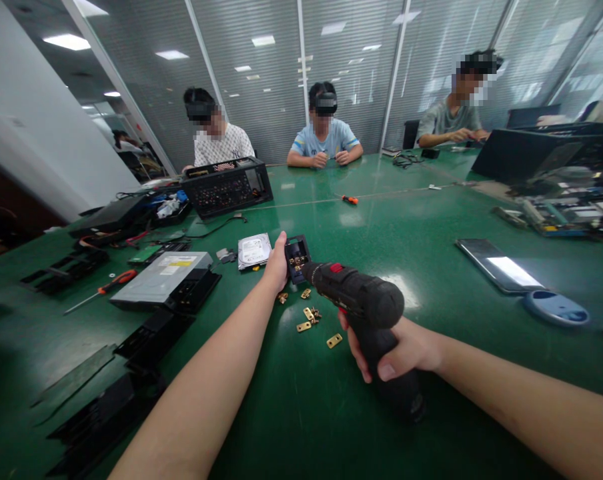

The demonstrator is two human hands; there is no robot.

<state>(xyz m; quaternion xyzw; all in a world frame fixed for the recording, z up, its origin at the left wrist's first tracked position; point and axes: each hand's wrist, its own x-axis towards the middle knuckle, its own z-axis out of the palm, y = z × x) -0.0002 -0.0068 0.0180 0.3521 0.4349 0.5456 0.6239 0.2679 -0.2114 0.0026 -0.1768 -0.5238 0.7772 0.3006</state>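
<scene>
My right hand (pixel 389 350) is wrapped round the grip of a black cordless drill (pixel 356 290) with a red switch on top. The drill's chuck points left, at the near right edge of a small black plastic box (pixel 297 250). Brass-coloured parts show inside this box. My left hand (pixel 277 263) grips the box by its left side, thumb up; its other fingers are largely hidden. Whether the drill's tip touches anything in the box I cannot tell. Below the box, several small brass plates (pixel 334 341) and some screws (pixel 315 315) lie on the green table (pixel 291 413).
Left of the box are a hard drive (pixel 254 251), an optical drive (pixel 161 277), an orange screwdriver (pixel 117 283) and black plastic pieces. A computer case (pixel 227 187) stands farther back. At right lie a phone (pixel 499 265) and a blue oval object (pixel 556 307). Three people sit across the table.
</scene>
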